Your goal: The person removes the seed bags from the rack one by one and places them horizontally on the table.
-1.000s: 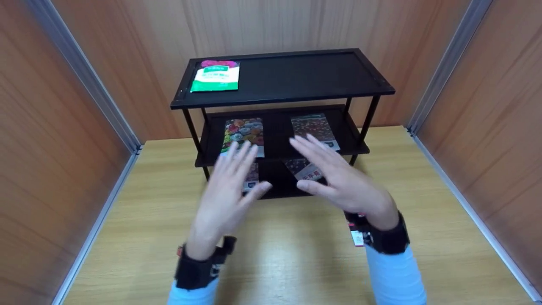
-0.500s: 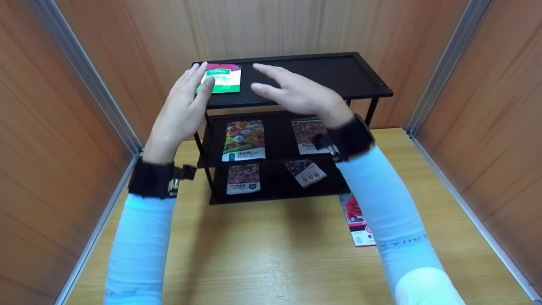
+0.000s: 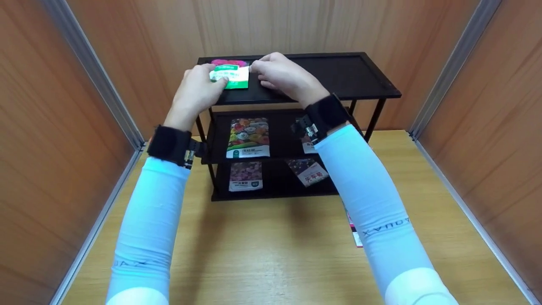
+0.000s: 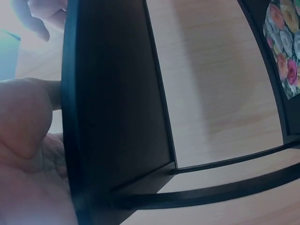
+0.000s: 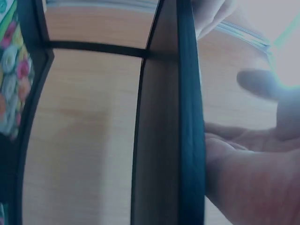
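A green and white packet [image 3: 238,75] with pink flowers lies on the top board of a black three-level rack [image 3: 326,76]. My left hand [image 3: 197,91] grips its left side, thumb over the lower front. At the packet's right edge, my right hand [image 3: 286,76] pinches with bent fingers, their tips partly hidden. In the left wrist view the palm [image 4: 28,140] shows beside the board's dark edge [image 4: 72,103]; the right wrist view has the other hand [image 5: 258,164] beside that edge [image 5: 191,122], both grips out of sight.
A colourful flower packet [image 3: 248,137] and a partly covered one [image 3: 309,146] lie on the middle shelf. Two more, a pinkish one [image 3: 246,176] and a tilted one [image 3: 309,172], are on the bottom shelf. Another packet [image 3: 355,231] lies on the floor under my right forearm. Wooden walls stand around.
Both hands have reached forward and up from in front of the rack to the top board. Their straight fingers have bent in at the packet's two sides. The packet lies in the same place.
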Demonstrator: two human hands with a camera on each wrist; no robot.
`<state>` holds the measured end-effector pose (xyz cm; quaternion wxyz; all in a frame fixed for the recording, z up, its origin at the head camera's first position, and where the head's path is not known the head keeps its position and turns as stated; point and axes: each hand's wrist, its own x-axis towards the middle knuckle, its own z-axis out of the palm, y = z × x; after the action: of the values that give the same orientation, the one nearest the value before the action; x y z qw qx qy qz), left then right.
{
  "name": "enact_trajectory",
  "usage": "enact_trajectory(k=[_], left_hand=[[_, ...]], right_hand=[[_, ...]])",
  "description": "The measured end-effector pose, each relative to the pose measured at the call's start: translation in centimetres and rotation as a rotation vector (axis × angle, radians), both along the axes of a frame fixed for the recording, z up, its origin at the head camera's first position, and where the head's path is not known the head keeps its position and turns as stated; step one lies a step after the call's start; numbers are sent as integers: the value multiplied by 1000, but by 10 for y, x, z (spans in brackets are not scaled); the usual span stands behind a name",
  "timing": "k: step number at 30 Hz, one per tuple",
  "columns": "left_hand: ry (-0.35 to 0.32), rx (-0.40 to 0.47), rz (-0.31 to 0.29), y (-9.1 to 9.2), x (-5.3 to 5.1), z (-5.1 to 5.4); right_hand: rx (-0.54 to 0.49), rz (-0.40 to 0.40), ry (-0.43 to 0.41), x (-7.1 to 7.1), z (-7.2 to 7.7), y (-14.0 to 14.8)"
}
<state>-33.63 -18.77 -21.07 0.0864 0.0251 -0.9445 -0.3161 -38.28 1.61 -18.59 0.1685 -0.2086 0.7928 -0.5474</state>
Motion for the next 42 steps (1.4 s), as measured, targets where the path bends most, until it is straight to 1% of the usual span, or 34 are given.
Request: enact_trajectory(k=[2, 6, 8, 11, 15, 18, 20, 24, 27, 32, 37, 39, 42], left_hand=[[13, -17, -8, 4, -2, -1], [52, -16, -28, 9, -4, -3], [65, -11, -25, 9, -4, -5], [65, 1, -6, 10, -3, -7], [69, 11, 7, 11, -2, -9], [90, 25, 14, 10, -1, -11], [109, 32, 15, 10, -1, -12], [139, 33, 7, 9, -1, -14], [161, 34, -9, 8, 1, -15], [209, 47, -46, 5, 4, -19], [262, 69, -64, 2, 5, -21], [279, 92, -58, 1, 5, -20], [307, 150, -51, -1, 5, -20]], right_hand=[[-43, -7, -41, -1, -1, -2], [-105, -21, -96, -2, -2, -6], [-126, -32, -105, -2, -3, -8], [-172, -64, -111, -2, -7, -9], [-217, -121, -96, -3, -11, -7], [-243, -150, -82, -5, -14, -6], [-271, -167, -89, -6, -15, -6], [-314, -203, -135, -7, -14, -7], [-311, -227, -176, -7, -13, -8], [-254, -244, -212, -5, -12, -9], [-202, -238, -183, -3, -12, -9], [-213, -243, -184, -3, -11, -9], [-269, -245, -203, -4, -11, -9]])
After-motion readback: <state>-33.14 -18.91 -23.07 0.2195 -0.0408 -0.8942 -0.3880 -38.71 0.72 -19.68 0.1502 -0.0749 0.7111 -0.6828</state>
